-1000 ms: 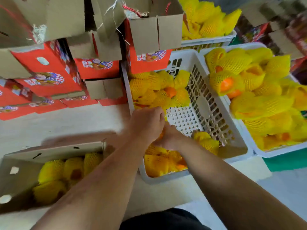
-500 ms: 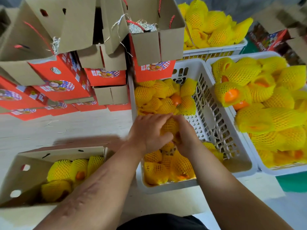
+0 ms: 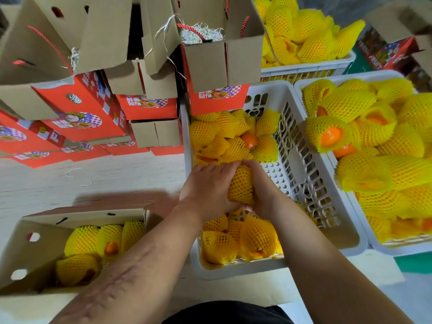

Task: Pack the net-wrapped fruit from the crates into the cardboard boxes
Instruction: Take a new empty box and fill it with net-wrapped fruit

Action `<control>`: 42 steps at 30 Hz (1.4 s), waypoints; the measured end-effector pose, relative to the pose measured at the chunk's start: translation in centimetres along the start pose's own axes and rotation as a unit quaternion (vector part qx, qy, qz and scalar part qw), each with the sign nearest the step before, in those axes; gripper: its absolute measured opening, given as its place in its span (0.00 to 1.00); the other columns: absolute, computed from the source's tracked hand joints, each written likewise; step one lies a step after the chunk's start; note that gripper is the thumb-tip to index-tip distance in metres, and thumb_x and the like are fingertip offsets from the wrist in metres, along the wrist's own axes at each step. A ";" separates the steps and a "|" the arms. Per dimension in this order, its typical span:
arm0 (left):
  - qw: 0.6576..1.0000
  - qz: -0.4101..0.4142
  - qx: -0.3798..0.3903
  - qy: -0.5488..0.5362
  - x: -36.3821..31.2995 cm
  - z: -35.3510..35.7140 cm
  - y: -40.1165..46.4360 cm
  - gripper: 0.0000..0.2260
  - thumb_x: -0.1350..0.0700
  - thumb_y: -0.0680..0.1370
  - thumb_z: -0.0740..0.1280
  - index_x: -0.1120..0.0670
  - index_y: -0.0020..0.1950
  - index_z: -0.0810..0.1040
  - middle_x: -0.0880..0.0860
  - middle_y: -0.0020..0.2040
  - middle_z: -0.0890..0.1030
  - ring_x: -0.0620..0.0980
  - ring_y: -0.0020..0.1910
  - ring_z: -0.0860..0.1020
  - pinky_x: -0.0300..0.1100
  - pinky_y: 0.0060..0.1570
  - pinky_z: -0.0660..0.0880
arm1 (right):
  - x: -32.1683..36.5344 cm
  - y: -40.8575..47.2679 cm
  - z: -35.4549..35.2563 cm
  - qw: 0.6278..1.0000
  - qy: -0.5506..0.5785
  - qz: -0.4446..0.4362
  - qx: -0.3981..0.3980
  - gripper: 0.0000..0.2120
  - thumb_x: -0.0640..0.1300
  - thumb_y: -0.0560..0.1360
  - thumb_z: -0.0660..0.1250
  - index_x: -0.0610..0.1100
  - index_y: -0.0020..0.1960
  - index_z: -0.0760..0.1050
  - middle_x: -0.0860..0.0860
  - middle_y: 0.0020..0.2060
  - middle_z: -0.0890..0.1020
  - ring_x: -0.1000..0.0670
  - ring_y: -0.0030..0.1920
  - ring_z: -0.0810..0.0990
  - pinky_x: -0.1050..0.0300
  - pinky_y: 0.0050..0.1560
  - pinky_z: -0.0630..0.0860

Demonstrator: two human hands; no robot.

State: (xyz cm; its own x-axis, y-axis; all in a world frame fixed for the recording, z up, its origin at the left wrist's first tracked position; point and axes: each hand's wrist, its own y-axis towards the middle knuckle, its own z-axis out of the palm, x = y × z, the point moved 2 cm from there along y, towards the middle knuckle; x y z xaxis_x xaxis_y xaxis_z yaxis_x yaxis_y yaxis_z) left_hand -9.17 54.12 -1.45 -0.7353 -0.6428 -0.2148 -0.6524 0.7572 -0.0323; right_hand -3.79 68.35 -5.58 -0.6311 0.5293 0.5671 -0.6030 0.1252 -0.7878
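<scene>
From the head camera, the left hand point(image 3: 208, 185) and the right hand point(image 3: 263, 190) meet over the middle white crate point(image 3: 327, 244), both curled round one net-wrapped fruit point(image 3: 240, 185) held between them, fingertips nearly touching at its far end. Beyond the hands more yellow-netted fruit point(image 3: 233, 134) is piled at the crate's far end, and further netted fruit point(image 3: 240, 242) lies below the wrists at its near end. Left of the left forearm an open cardboard box point(image 3: 44, 222) holds several wrapped fruit. Right of the right hand a second crate point(image 3: 378, 247) is heaped full. Red printed boxes point(image 3: 88, 106) are stacked beyond the left hand.
</scene>
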 end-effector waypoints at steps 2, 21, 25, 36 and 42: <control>1.000 -0.019 -0.011 -0.011 0.0 -0.1 0.0 0.47 0.20 0.67 0.65 0.42 0.79 0.58 0.48 0.69 0.76 0.52 0.68 0.75 0.53 0.66 0.71 | 1.1 0.5 0.0 1.000 -0.010 0.016 0.018 0.30 0.71 0.71 0.67 0.48 0.59 0.82 0.44 0.50 0.88 0.42 0.49 0.88 0.46 0.44 0.83; 0.996 -0.088 -0.032 -0.013 0.1 0.0 0.3 0.40 0.23 0.70 0.65 0.42 0.75 0.61 0.47 0.66 0.73 0.51 0.65 0.74 0.49 0.65 0.69 | 5.9 11.4 1.4 0.670 -0.676 -0.268 -0.149 0.28 0.58 0.81 0.63 0.53 0.77 0.61 0.42 0.68 0.64 0.35 0.71 0.64 0.38 0.70 0.65; 0.996 -0.088 -0.027 -0.022 0.1 0.0 0.3 0.41 0.23 0.70 0.64 0.41 0.76 0.60 0.46 0.67 0.73 0.51 0.65 0.74 0.49 0.65 0.69 | 6.6 11.1 -0.4 0.678 -0.638 -0.316 -0.184 0.29 0.55 0.79 0.69 0.42 0.74 0.68 0.39 0.70 0.66 0.35 0.68 0.68 0.40 0.65 0.68; 0.995 -0.092 -0.024 -0.015 0.1 0.1 0.3 0.41 0.21 0.69 0.64 0.40 0.75 0.61 0.46 0.67 0.74 0.51 0.64 0.75 0.49 0.65 0.71 | 6.4 10.1 -1.4 0.833 -0.438 -0.290 -0.175 0.04 0.34 0.74 0.67 0.37 0.49 0.74 0.46 0.40 0.77 0.47 0.41 0.74 0.67 0.31 0.66; 0.996 -0.090 -0.023 -0.009 0.0 0.0 0.3 0.42 0.21 0.69 0.63 0.41 0.76 0.61 0.45 0.67 0.75 0.51 0.65 0.75 0.48 0.65 0.70 | 5.5 10.8 -2.8 0.821 -0.430 -0.317 -0.200 0.21 0.39 0.75 0.71 0.39 0.67 0.73 0.42 0.56 0.73 0.45 0.51 0.72 0.56 0.44 0.72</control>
State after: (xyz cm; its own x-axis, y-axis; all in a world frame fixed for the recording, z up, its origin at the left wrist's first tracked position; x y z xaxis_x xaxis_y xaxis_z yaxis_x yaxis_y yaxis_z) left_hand -9.37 54.34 -1.45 -0.6020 -0.7655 -0.2271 -0.7818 0.6230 -0.0275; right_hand -12.44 74.99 -11.63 -0.4662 -0.5161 0.7185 -0.8440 0.5030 -0.1863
